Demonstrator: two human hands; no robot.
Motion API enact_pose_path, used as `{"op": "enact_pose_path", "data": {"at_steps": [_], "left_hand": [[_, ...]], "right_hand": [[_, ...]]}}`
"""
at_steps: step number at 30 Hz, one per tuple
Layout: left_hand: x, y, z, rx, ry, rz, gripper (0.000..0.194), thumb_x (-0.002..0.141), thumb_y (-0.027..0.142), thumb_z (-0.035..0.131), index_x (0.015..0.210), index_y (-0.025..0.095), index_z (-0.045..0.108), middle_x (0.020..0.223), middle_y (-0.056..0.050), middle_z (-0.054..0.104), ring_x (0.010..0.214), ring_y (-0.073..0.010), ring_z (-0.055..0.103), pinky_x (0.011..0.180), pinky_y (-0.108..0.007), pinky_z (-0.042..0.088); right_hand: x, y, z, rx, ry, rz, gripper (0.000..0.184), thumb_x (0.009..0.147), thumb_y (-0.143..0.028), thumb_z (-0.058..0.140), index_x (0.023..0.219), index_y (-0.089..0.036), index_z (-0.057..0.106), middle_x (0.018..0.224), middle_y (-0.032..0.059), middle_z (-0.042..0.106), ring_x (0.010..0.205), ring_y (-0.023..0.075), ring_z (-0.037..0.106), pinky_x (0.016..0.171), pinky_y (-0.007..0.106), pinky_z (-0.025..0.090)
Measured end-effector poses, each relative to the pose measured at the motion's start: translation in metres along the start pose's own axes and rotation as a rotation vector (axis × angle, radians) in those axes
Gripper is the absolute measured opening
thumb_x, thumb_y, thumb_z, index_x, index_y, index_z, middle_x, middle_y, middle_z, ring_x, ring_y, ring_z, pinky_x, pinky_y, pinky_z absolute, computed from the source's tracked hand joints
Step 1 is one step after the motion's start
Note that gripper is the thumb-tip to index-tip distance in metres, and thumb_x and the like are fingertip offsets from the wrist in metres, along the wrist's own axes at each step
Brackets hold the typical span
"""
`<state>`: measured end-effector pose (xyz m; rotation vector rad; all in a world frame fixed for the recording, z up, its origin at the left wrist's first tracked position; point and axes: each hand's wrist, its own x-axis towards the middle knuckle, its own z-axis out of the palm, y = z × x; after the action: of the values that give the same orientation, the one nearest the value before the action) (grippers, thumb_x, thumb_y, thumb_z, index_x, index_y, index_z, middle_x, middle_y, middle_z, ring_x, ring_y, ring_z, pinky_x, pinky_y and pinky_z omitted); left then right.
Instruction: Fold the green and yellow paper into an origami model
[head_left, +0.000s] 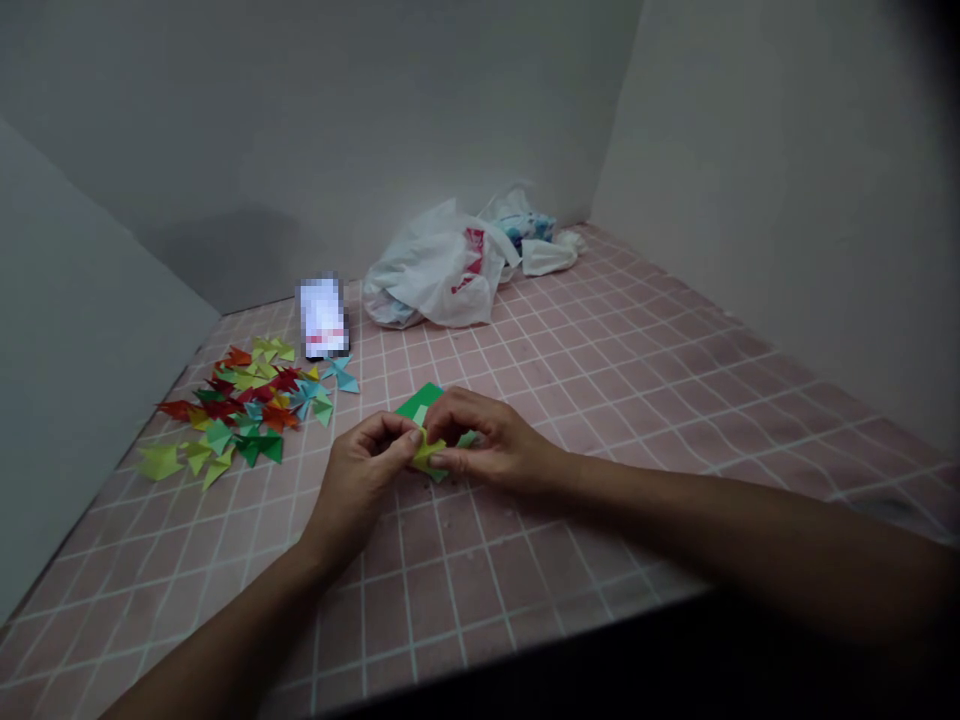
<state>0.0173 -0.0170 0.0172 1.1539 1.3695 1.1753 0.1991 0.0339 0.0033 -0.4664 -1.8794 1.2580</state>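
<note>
Two hands meet at centre of pink tiled desk (600,400). Left hand (360,480) and right hand (487,440) both pinch small yellow-green paper piece (426,455), grip closed on it, just above desk. Green paper stack (417,402) just behind. Folded paper pile (240,405) to left; white plastic bag (439,270) at back.

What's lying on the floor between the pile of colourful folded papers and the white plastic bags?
In the head view, a small blurred white packet sits between the folded paper pile and the plastic bags; otherwise only bare pink tiled floor.
</note>
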Motion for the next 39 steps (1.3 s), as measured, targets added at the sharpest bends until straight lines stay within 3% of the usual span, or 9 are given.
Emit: {"op": "enact_pose_path", "data": {"at_steps": [3,14,39], "left_hand": [[-0.001,0.001,0.002,-0.001,-0.007,0.002,0.013,0.074,0.028,0.076,0.072,0.018,0.069,0.067,0.001,0.065,0.059,-0.0108,0.059,0.057,-0.021,0.049],[-0.007,0.003,0.005,0.072,-0.016,0.095,0.011,0.076,0.027,0.076,0.073,0.018,0.071,0.067,0.001,0.065,0.060,-0.0107,0.057,0.058,-0.022,0.048],[-0.004,-0.005,-0.001,-0.010,-0.103,0.049,0.008,0.082,0.027,0.075,0.081,0.019,0.074,0.074,0.000,0.069,0.066,-0.0102,0.063,0.062,-0.020,0.052]], "right_hand": [[-0.001,0.002,0.001,-0.051,0.030,-0.027,0.016,0.089,-0.025,0.066,0.076,-0.020,0.058,0.085,0.0024,0.060,0.084,0.0162,0.058,0.078,0.032,0.046],[-0.005,-0.003,0.005,-0.060,0.074,0.109,0.015,0.088,-0.020,0.062,0.074,-0.017,0.057,0.079,0.0016,0.059,0.074,0.0130,0.054,0.068,0.028,0.042],[-0.004,0.004,0.002,-0.101,0.052,0.056,0.014,0.089,-0.019,0.060,0.076,-0.017,0.055,0.077,0.0001,0.057,0.073,0.0123,0.051,0.069,0.027,0.040]]}}
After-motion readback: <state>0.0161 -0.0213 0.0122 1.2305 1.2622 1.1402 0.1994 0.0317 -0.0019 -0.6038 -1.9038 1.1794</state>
